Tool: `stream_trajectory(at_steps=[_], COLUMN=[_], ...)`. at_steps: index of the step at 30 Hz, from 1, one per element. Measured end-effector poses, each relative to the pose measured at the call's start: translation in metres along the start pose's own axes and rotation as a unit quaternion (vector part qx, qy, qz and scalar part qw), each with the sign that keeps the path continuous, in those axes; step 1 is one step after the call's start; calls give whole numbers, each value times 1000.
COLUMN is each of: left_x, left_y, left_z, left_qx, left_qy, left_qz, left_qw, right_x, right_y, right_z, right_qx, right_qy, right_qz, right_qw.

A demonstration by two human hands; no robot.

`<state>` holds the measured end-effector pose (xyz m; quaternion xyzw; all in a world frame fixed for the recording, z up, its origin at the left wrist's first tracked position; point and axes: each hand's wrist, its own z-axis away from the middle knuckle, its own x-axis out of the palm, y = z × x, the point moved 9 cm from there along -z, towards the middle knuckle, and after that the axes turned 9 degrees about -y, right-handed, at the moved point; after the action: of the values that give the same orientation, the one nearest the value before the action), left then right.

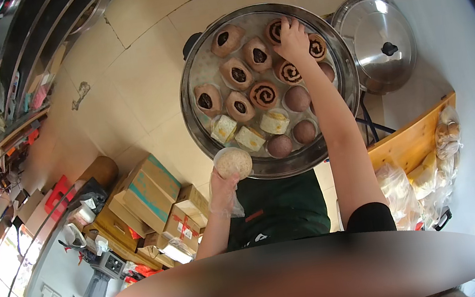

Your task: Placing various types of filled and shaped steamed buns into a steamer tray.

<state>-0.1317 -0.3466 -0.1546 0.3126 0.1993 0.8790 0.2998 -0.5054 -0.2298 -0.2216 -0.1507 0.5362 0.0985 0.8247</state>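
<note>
A wide round metal steamer pan [191, 130] holds several kinds of buns. My right hand [293, 40] reaches to its far right part, fingers and thumb closed around the edge of a brown swirl bun [274, 33]. More swirl buns [264, 95] lie nearby. At the near left rim, my left hand [225, 190] grips a pale, speckled round bun [233, 164] through a clear plastic bag [235, 206]. Dark-filled oval buns [238, 74] occupy the left side of the pan. White and yellow square buns [223, 129] and purplish round buns [297, 99] sit nearer me.
Right of the pan stands a shiny domed lid [377, 38] with a black knob. A wooden board [414, 131] and bagged food [398, 186] are at the lower right. Cardboard boxes [147, 188] are stacked at the left, and metal racks [29, 50] rise at the far left.
</note>
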Motion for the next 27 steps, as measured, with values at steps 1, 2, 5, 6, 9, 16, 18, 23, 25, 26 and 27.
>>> stream_trajectory(at_steps=[1,2,5,6,9,16,18,23,25,26,27], left_x=[-1,-2,-2,-1,-1,5,1,-4,-3,-3,-4], left_y=[1,1,4,5,6,14,10,6,6,6,6], left_z=[1,1,0,0,-1,1,1,0,-1,-2,-2], left_qx=[12,13,21,19,18,19,13,11,12,12,14], left_qy=[-2,-1,-11,-15,-20,-27,-21,-16,-18,-17,-15], left_qz=[5,6,12,14,18,25,23,21,30,31,30], left_qw=[1000,1000,1000,1000,999,999,999,1000,999,999,999], right_x=[2,4,6,7,6,-8,-11,-12,-9,-8,-8], right_y=[1,2,1,1,8,19,25,24,24,25,26], right_z=[0,-1,-1,-1,0,5,4,2,1,1,1], right_qx=[9,18,15,14,12,18,27,37,38,48,58], right_qy=[-3,-5,-10,-10,13,66,79,75,65,65,65], right_qz=[-16,-32,-50,-49,-60,-32,-27,3,6,8,10], right_qw=[1000,999,999,999,998,997,996,997,997,997,996])
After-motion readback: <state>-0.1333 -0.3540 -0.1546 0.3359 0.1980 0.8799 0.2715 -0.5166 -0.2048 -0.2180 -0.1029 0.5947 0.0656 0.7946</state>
